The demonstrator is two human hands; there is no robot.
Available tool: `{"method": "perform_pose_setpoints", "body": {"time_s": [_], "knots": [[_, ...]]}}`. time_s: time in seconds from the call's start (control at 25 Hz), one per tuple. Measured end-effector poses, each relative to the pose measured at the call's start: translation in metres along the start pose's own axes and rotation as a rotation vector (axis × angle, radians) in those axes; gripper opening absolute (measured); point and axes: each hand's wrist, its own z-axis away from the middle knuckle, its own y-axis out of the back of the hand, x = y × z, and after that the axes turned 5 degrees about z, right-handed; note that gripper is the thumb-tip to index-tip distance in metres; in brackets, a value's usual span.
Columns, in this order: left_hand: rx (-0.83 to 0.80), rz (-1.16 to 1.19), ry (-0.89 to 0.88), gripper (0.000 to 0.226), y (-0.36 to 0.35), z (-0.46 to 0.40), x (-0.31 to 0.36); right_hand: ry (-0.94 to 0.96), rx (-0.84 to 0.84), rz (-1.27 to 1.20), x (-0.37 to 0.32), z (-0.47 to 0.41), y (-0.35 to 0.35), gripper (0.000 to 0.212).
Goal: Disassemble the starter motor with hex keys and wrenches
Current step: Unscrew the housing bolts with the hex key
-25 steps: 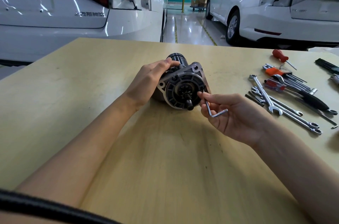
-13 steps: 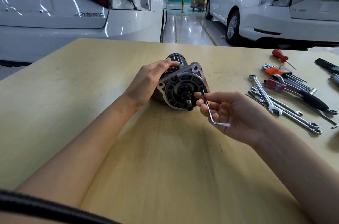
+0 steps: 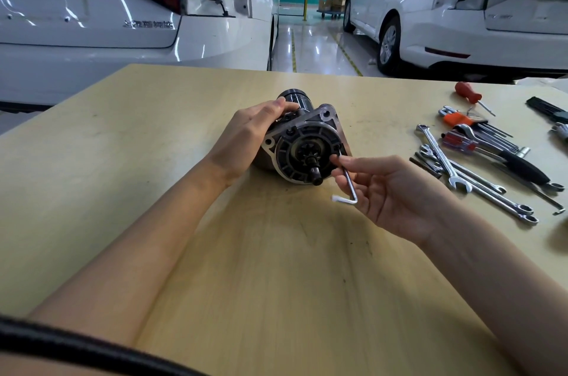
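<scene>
**Starter motor: first screw under the key**

The starter motor lies whole on the table, steadied by the left hand gripping it. The right hand pinches a hex key at a front-face screw. Judged barely begun; wrenches untouched.

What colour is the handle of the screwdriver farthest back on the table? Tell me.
Red handle, clearest in the head view.
</scene>
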Motion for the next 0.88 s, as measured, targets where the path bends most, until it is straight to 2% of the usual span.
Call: {"method": "perform_pose_setpoints", "body": {"time_s": [0.32, 0.48, 0.68, 0.88], "knots": [[0.014, -0.011, 0.010, 0.035, -0.0004, 0.0002, 0.0003, -0.013, 0.056, 0.074, 0.0027, -0.0021, -0.0030, 0.024], [0.009, -0.018, 0.011, 0.035, -0.0014, 0.0008, 0.0006, -0.015, 0.016, 0.064, 0.0040, -0.0039, -0.0021, 0.025], [0.008, -0.012, 0.004, 0.034, -0.0014, 0.0013, 0.0022, -0.016, -0.061, 0.015, 0.0008, -0.0001, 0.0003, 0.015], [0.010, -0.018, 0.014, 0.035, -0.0010, 0.0009, 0.0013, -0.022, -0.066, -0.064, -0.0017, 0.0013, 0.0017, 0.032]]}}
